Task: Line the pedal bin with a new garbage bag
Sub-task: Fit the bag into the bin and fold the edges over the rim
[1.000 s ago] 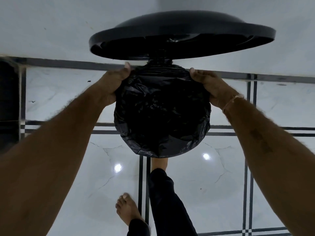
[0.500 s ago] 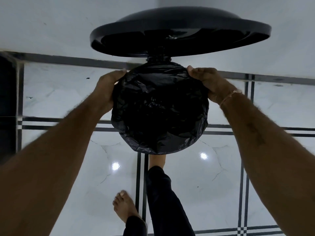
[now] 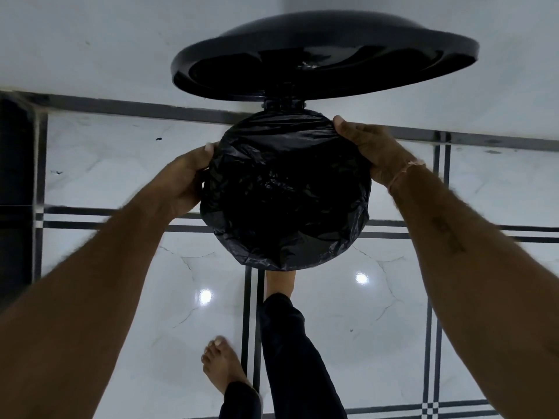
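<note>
While your foot (image 3: 279,282) reaches under the bin (image 3: 284,103) at 6 o'clock, where I judge the pedal to be although it is hidden, the lid (image 3: 326,58) stands open above 12 o'clock. This is the first risk: if the foot slips off, the lid will probably drop onto your knuckles and onto the bag (image 3: 284,192).

The bag sits inside the bin with its edge folded over the rim all round, so the bin itself is hardly seen. Your left hand (image 3: 184,182) takes the rim at 9 o'clock, with the thumb on top of the plastic and the fingers curled out of sight below. Your right hand (image 3: 369,149) does the same near 2 o'clock. Each grip is closed on the edge of the bag.

The plastic looks thin and wrinkled. If you pull hard at both sides together, I think it may tear at a thumb, or the fold at 6 o'clock, which no hand guards, may spring off the rim. At 12 o'clock the fold lies just beside the hinge, so it could be caught there when the lid closes.

You stand mostly on the other foot (image 3: 223,367), on a shiny floor (image 3: 121,297), and a slide there would disturb everything.
</note>
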